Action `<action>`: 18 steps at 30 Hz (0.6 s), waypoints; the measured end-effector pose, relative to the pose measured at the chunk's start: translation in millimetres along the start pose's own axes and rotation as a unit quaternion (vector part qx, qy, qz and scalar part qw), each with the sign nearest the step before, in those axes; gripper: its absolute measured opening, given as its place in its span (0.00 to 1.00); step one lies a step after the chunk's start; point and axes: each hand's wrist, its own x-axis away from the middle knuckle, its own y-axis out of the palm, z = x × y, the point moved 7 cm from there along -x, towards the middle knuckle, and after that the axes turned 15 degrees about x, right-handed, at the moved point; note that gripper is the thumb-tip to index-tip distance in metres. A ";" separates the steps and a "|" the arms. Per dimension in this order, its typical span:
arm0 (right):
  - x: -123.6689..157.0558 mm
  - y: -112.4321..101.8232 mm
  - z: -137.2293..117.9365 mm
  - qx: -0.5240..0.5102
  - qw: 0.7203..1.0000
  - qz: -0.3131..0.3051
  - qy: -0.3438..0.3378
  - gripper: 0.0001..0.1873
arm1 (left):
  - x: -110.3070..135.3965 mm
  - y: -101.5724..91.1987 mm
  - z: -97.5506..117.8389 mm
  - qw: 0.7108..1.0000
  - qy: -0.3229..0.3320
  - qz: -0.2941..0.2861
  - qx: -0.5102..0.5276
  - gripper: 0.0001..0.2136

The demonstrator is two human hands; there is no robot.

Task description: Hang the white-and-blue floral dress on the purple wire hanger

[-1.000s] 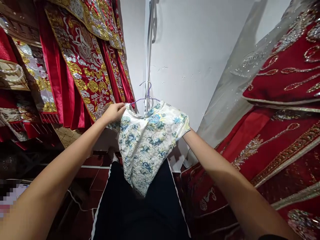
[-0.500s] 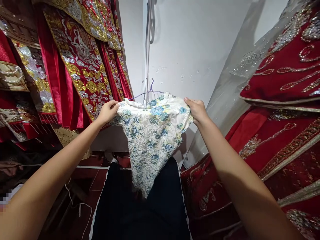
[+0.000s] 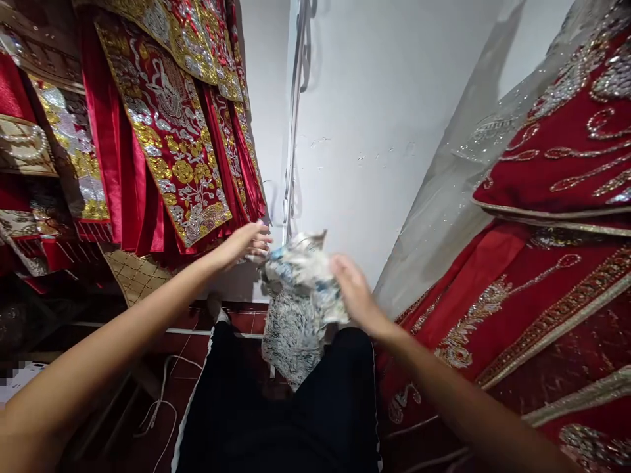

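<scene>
A white short-sleeved blouse (image 3: pixel 300 269) with a blue flower pattern hangs bunched and blurred in front of my knees. Its lower part (image 3: pixel 292 335) looks grey and narrows downward. At its upper left is my left hand (image 3: pixel 249 243), with fingers loosely curled and apart; any contact with the fabric is unclear. My right hand (image 3: pixel 355 292) lies against the blouse's right side, smeared by motion, so its grip cannot be made out. A thin hanger hook shows faintly above the blouse.
Red embroidered garments (image 3: pixel 172 131) hang at the left. Beaded red dresses (image 3: pixel 557 164) and a sheer glittery white one (image 3: pixel 434 197) fill the right. A metal pole (image 3: pixel 292 131) stands against the white wall (image 3: pixel 374 85). A white cable (image 3: pixel 160 397) lies on the red floor.
Both hands have come inward toward each other and lower. The blouse, spread wide between them before, has dropped and bunched up. The purple hanger at its neck no longer shows clearly.
</scene>
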 end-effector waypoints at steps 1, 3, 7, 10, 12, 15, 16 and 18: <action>15.0 21.6 -11.0 0.026 0.997 -0.071 -0.017 0.15 | 8.9 16.8 -7.5 0.997 -0.044 -0.003 0.057 0.18; 40.1 58.4 -33.4 0.062 0.968 -0.227 -0.084 0.14 | 29.1 38.4 -17.1 0.984 -0.104 0.021 0.145 0.17; 40.0 69.2 -48.4 0.120 0.919 -0.309 -0.212 0.12 | 70.2 56.3 -10.1 0.970 -0.180 -0.071 0.148 0.13; -8.0 26.6 -20.5 0.181 0.965 -0.098 -0.160 0.20 | 88.1 44.6 13.9 0.975 -0.163 -0.151 0.026 0.12; -32.2 6.3 3.2 0.190 0.974 -0.040 -0.118 0.28 | 87.6 29.0 31.9 0.977 -0.115 -0.164 -0.076 0.14; -50.7 11.6 32.4 0.110 0.977 -0.178 -0.047 0.25 | 71.8 -0.8 54.7 0.971 -0.009 -0.108 -0.212 0.15; -53.5 15.2 37.7 0.063 0.973 -0.219 -0.016 0.25 | 65.4 -11.3 61.0 0.964 0.035 -0.070 -0.253 0.14; -64.2 15.0 40.4 -0.024 0.975 -0.216 0.036 0.25 | 56.2 -28.0 70.8 0.936 0.135 0.012 -0.324 0.13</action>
